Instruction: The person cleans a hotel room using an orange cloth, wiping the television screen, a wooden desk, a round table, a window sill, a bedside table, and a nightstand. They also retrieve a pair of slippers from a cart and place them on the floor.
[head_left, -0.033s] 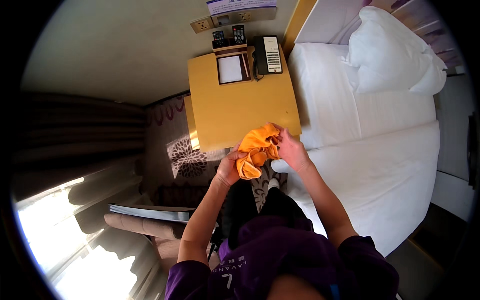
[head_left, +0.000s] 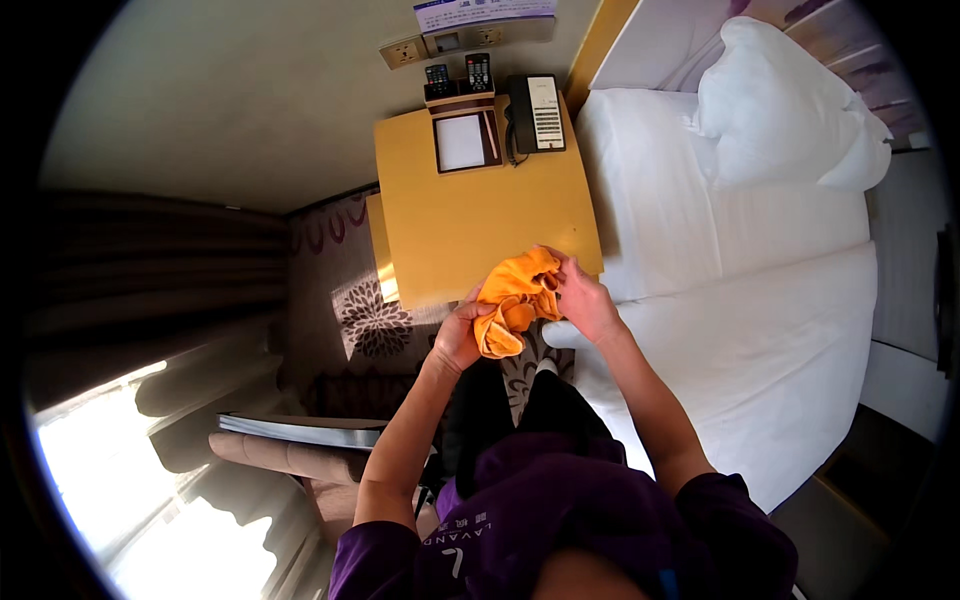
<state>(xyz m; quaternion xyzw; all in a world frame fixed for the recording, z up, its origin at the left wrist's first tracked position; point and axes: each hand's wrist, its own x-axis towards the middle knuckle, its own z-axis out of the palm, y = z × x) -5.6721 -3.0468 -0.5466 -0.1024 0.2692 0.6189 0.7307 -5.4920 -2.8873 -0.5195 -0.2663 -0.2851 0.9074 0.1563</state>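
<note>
A crumpled orange cloth is held between my two hands, in front of the near edge of a yellow wooden nightstand. My left hand grips the cloth's lower left side, thumb on top. At its upper right edge, my right hand has its fingers closed on the fabric; some fingertips are hidden behind it. On the far part of the nightstand lie a white notepad in a dark tray with a pen, two black remote controls in a holder, and a black and white telephone.
To the right stands a bed with white bedding and a white pillow. A padded chair with a flat panel-like object is at the lower left, near sunlit curtains. Patterned carpet shows left of the nightstand.
</note>
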